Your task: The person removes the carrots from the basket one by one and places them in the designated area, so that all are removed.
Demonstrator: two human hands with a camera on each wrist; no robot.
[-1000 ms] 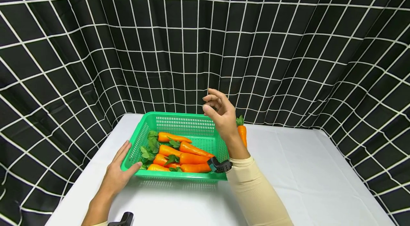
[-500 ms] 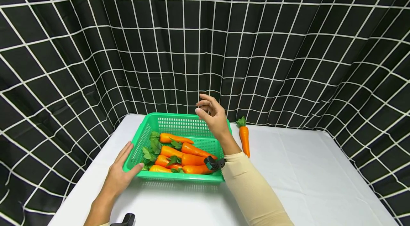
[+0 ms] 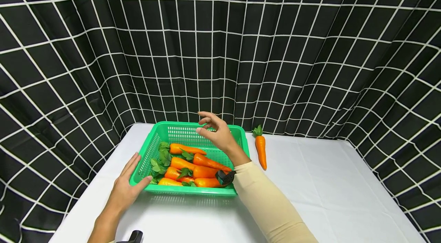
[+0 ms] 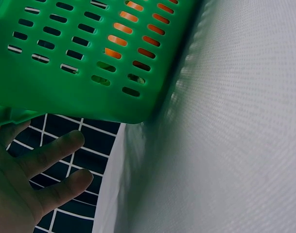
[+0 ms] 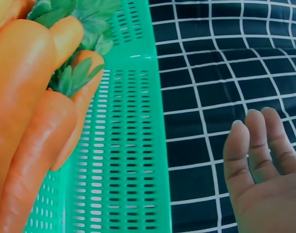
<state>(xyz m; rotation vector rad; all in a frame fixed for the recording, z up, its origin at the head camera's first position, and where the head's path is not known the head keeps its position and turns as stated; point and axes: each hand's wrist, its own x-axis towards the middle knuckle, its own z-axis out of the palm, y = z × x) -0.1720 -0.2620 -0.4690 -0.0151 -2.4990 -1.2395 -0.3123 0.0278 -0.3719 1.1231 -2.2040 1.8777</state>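
A green plastic basket (image 3: 243, 139) holds several orange carrots (image 3: 209, 162) with green leafy tops, also seen close up as carrots (image 5: 36, 145) in the right wrist view. My left hand (image 3: 124, 189) rests at the basket's near left corner, its thumb over the rim and fingers along the outer side; in the left wrist view the fingers (image 4: 65, 187) are spread. Above the basket's right part hovers my right hand (image 3: 218, 132), with nothing in its loosely bent fingers. One single carrot (image 3: 261, 152) lies on the table just right of the basket, leaves pointing away.
A white cloth covers the table (image 3: 330, 189). Behind and on both sides hangs a black curtain (image 3: 193, 51) with a white grid. Dark wrist devices sit on both arms, the right one (image 3: 225, 177) over the carrots.
My right hand has moved left and slightly lower over the basket, leaving the single carrot on the table fully in sight. The left hand keeps its place on the basket corner.
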